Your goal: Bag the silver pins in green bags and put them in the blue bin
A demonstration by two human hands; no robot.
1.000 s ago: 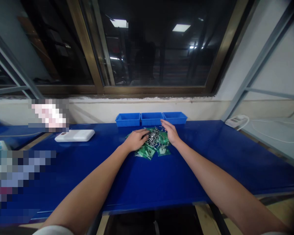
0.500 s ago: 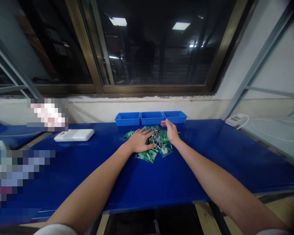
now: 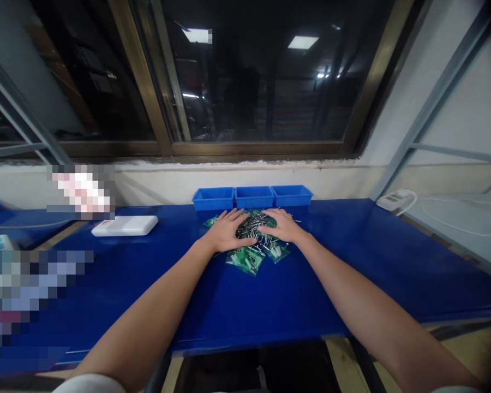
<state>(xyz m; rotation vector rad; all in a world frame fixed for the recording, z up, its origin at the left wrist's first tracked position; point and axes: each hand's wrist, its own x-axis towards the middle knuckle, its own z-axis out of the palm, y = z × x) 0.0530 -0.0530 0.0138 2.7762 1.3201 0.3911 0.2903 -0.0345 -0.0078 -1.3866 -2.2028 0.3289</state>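
Left hand: the left hand point(image 3: 226, 230) lies palm down on the left side of the heap, fingers spread flat, pinching nothing.
Right hand: the right hand point(image 3: 283, 226) lies palm down on the right side of the same heap, fingers loosely spread; its grip closes on nothing that shows.
Heap: a pile of small silver metal pins point(image 3: 253, 229) mixed with small green plastic packets point(image 3: 245, 258), in the middle of the blue worktop point(image 3: 270, 295), between the two hands and just in front of the bins.
Handling, pins: judged light, stiff and smooth, so likely to roll and scatter if pushed; a single pin is best pinched at its middle between thumb and forefinger.
Handling, packets: judged light, soft and slippery film; an edge or corner that sticks out of the heap on the near side gives the easiest hold.
Bins: three small blue plastic trays point(image 3: 251, 197) in a row at the far edge of the worktop; their contents cannot be seen.
Surroundings: a flat white rectangular device point(image 3: 125, 225) sits well to the left, a white power strip point(image 3: 395, 200) far right, beneath a dark window point(image 3: 262, 82).
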